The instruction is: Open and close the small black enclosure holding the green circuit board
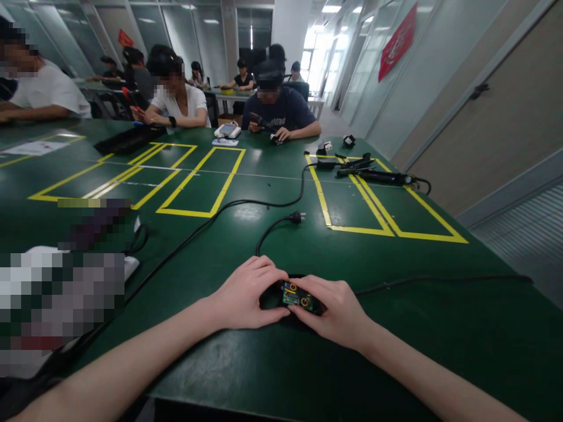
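Observation:
A small green circuit board [291,298] with ring-shaped coils sits in a black casing at the near middle of the table. My left hand [253,293] grips the casing's left end, fingers at the far side and thumb at the near side. On the right, my right hand [336,305] holds the other end, its fingertips and thumb at the board's edge. The hands hide much of the casing. Beyond my left hand, a black cord ends in a power plug [297,217]. Another black cable [440,279] runs off to the right from near my right hand.
The green table [246,375] carries yellow tape rectangles [211,214]. A long black cable [229,205] crosses it towards a black tool [382,177] at the back right. Blurred items [65,305] lie at left. Across the table, a person [281,108] handles a small object.

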Motion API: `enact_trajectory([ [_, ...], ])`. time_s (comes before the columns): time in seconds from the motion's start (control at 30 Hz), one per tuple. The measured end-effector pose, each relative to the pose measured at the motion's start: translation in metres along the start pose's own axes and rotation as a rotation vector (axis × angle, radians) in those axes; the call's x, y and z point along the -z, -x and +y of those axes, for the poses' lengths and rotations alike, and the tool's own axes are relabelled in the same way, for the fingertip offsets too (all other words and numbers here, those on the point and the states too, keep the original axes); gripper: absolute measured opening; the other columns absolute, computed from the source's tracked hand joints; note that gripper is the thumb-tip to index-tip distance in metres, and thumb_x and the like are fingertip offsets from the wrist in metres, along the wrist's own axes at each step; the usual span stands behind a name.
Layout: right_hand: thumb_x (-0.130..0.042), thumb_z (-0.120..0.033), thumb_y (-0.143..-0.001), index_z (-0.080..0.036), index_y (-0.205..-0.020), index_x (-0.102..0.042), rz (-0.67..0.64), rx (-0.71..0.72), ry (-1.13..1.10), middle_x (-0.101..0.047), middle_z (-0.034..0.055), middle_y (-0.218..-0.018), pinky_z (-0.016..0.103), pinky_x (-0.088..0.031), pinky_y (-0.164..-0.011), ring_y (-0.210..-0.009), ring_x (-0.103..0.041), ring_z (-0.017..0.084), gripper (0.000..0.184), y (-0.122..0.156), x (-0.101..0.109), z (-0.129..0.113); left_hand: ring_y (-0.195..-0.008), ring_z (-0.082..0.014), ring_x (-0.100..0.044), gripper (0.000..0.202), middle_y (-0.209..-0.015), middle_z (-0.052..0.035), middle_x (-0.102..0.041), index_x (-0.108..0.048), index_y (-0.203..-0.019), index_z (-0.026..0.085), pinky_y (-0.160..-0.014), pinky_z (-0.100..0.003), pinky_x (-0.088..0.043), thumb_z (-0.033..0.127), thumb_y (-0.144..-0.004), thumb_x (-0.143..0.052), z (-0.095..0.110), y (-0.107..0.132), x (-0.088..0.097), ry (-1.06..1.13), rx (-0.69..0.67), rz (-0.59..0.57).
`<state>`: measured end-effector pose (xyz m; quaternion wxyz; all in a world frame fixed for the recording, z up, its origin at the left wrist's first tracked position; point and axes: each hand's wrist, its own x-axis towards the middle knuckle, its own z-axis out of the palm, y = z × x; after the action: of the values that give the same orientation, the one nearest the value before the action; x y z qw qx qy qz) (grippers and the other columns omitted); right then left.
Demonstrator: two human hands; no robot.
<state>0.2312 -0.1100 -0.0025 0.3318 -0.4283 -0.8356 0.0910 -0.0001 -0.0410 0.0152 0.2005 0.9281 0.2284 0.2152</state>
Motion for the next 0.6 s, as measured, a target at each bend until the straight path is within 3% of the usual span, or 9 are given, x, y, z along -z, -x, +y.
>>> enact_trajectory([
  [0.17, -0.062, -0.034, -0.100, -0.020, -0.123, -0.070, 0.000, 0.072, 0.101, -0.078, 0.0129, -0.112, 0.036, -0.064, -0.081, -0.097, -0.077, 0.025, 0.028, -0.002, 0.003, 0.002, -0.122, -0.0306, -0.060, 0.059, -0.126, -0.0112, -0.070, -0.060, -0.134, 0.021, -0.108, -0.047, -0.047, 0.042, -0.082, -0.079, -0.006, 0.000, 0.005, -0.022, -0.013, -0.014],
  [0.33, -0.063, -0.033, -0.099, -0.023, -0.129, -0.069, -0.052, -0.012, 0.180, -0.075, 0.0133, -0.122, 0.039, -0.065, -0.083, -0.105, -0.074, 0.027, 0.033, -0.004, -0.001, 0.007, -0.138, -0.0341, -0.051, 0.075, -0.146, -0.0133, -0.061, -0.054, -0.146, 0.025, -0.117, -0.054, -0.042, 0.052, -0.082, -0.080, -0.018, 0.000, 0.010, -0.021, -0.044, -0.085],
  [0.5, -0.075, -0.045, -0.088, -0.022, -0.139, -0.063, -0.042, 0.002, 0.130, -0.072, 0.0142, -0.124, 0.045, -0.063, -0.087, -0.106, -0.072, 0.030, 0.056, -0.005, 0.004, 0.009, -0.134, -0.0326, -0.054, 0.063, -0.145, -0.0141, -0.060, -0.059, -0.141, 0.024, -0.114, -0.054, -0.048, 0.049, -0.086, -0.078, -0.025, 0.000, 0.014, -0.001, -0.074, -0.034],
  [0.6, -0.080, -0.042, -0.083, -0.021, -0.131, -0.067, -0.077, -0.010, 0.106, -0.072, 0.0135, -0.120, 0.045, -0.062, -0.086, -0.102, -0.071, 0.029, 0.055, -0.007, 0.007, 0.009, -0.123, -0.0288, -0.061, 0.043, -0.133, -0.0130, -0.064, -0.067, -0.128, 0.022, -0.105, -0.046, -0.055, 0.041, -0.090, -0.073, -0.026, 0.000, 0.015, -0.011, -0.046, 0.002],
])
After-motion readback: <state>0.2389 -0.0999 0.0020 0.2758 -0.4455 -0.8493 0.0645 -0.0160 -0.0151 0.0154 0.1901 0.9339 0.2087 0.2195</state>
